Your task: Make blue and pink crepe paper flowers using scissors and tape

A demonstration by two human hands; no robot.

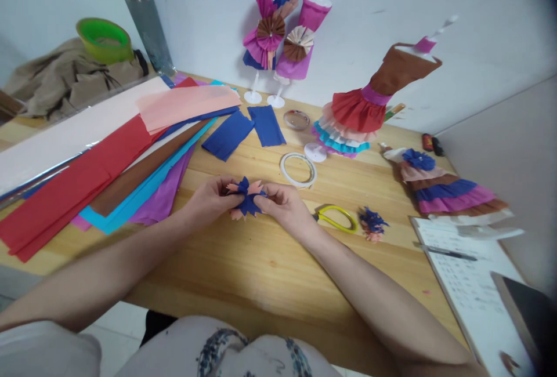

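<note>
Between my two hands is a paper flower (248,198) with pointed petals in dark blue and peach. My left hand (216,196) pinches its left side, thumb on top. On the other side my right hand (278,200) grips the petals between thumb and fingers. Both hands hold it just above the wooden table (261,255); the undersides of the fingers are hidden. Right of my right hand lie yellow-handled scissors (337,218), their blades mostly hidden by the wrist. A small heap of blue and peach paper scraps (373,223) sits beside them.
Coloured crepe paper sheets (87,174) cover the left side. Two blue paper pieces (266,126) and a roll of white tape (298,169) lie ahead. Small dress forms (374,98) in paper dresses stand behind. A notebook (461,272) with a pen (450,252) lies right; a flask (148,23) stands back left.
</note>
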